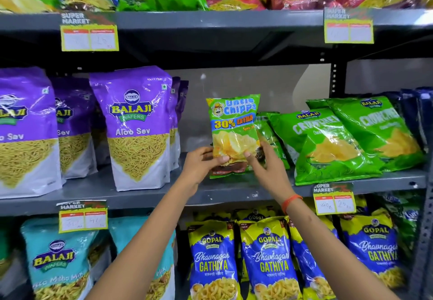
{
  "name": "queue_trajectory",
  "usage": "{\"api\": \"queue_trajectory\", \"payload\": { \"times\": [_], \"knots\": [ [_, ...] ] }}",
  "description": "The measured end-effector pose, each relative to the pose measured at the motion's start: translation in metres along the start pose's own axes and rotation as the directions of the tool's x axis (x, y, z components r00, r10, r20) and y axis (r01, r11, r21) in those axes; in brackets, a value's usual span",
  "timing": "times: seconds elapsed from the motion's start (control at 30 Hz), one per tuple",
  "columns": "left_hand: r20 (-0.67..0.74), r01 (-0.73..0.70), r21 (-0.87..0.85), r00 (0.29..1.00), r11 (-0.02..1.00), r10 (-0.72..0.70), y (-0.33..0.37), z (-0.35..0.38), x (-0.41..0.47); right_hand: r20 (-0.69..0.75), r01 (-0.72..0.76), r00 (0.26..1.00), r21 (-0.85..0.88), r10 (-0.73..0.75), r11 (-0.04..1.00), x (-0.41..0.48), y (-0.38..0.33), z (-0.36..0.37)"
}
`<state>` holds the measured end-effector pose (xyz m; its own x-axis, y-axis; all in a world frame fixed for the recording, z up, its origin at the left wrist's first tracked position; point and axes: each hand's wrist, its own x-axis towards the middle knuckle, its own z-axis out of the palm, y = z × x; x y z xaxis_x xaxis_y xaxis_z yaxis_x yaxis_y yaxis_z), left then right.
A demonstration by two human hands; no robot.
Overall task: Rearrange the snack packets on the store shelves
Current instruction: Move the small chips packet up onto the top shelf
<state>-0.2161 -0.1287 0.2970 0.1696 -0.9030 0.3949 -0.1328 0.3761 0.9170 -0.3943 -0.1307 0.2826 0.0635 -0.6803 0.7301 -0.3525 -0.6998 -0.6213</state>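
Mid-frame, left hand point(201, 161) and right hand point(264, 163) both clamp an upright chips packet point(234, 133) on the middle shelf point(140, 194), beside green packets point(339, 140).

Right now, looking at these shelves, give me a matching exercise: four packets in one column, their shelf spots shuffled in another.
Packets:
1. Uncle Chipps packet
2. Aloo Sev pouch
3. Gathiya packet
4. Crunchex packets

Places:
A. bottom shelf, below the hands
B. middle shelf, leaning at right
C. held upright in both hands
D. middle shelf, standing at left

Pairs: 1-C, 2-D, 3-A, 4-B
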Motion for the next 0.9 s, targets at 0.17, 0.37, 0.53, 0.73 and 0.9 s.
{"api": "queue_trajectory", "payload": {
  "times": [0.17, 0.37, 0.53, 0.73, 0.9],
  "knots": [
    [-0.115, -0.178, -0.047, 0.978, 0.983, 0.172, 0.032, -0.028, -0.012, -0.004, 0.119, 0.993, 0.033, -0.119, 0.992, 0.012, -0.022, 0.008],
    [-0.247, -0.335, -0.116, 0.922, 0.935, 0.300, 0.079, -0.065, -0.030, -0.086, 0.253, 0.966, 0.143, -0.242, 0.957, 0.033, -0.073, 0.020],
    [-0.287, -0.448, -0.097, 0.868, 0.889, 0.406, 0.123, -0.100, -0.044, -0.324, 0.465, 0.854, 0.122, -0.407, 0.877, 0.059, -0.125, 0.013],
    [-0.361, -0.541, -0.064, 0.796, 0.839, 0.486, 0.173, -0.138, -0.044, -0.343, 0.536, 0.791, -0.012, -0.507, 0.844, 0.107, -0.172, 0.002],
    [-0.401, -0.550, -0.051, 0.776, 0.834, 0.487, 0.205, -0.152, -0.030, -0.257, 0.514, 0.831, 0.018, -0.493, 0.858, 0.128, -0.188, 0.004]
  ]
}}
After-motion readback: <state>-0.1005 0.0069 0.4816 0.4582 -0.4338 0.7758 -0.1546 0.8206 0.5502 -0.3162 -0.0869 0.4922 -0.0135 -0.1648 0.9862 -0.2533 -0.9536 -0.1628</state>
